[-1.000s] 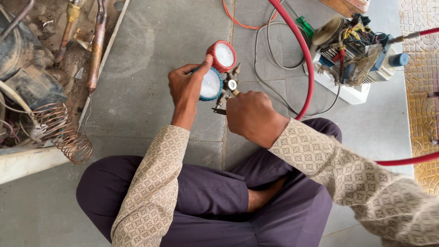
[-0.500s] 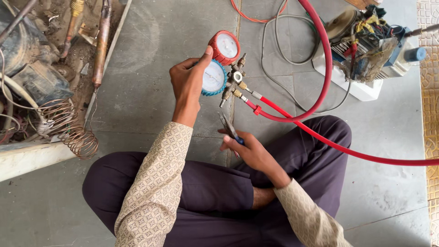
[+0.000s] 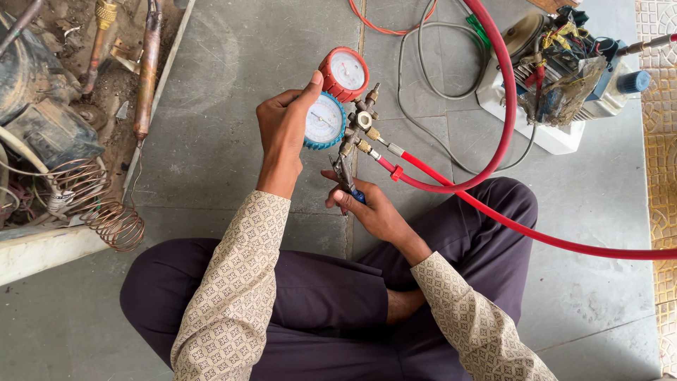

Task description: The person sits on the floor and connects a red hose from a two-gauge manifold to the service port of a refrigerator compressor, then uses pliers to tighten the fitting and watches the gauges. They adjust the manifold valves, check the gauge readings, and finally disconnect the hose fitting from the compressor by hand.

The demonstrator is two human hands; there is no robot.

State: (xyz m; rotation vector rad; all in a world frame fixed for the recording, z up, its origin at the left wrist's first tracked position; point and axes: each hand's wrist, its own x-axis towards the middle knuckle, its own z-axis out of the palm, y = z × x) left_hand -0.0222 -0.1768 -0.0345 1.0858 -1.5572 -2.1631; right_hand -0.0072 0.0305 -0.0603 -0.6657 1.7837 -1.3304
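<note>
Head view, looking down at a person sitting cross-legged on a grey stone floor. The left hand is closed around the gauge set, thumb up against the rim of the red-rimmed gauge and fingers behind the blue-rimmed gauge, holding both dials face up above the lap. The two gauges touch, the red one farther from the body. Brass fittings stick out beside the dials on the right. A red hose is joined to one of these fittings; it runs out to the right edge of the picture, and another stretch of red hose arcs up past the pump toward the far edge of the floor.

The right hand sits just below the gauge set, partly curled, with its fingers around a thin dark tool with a blue handle that points up toward the fittings. Whether the tool's tip touches them cannot be told.

Toward the far right corner of the floor stands a white vacuum pump with tangled wires on top. Along the left edge lies a coil of copper tubing beside dusty copper pipes.
</note>
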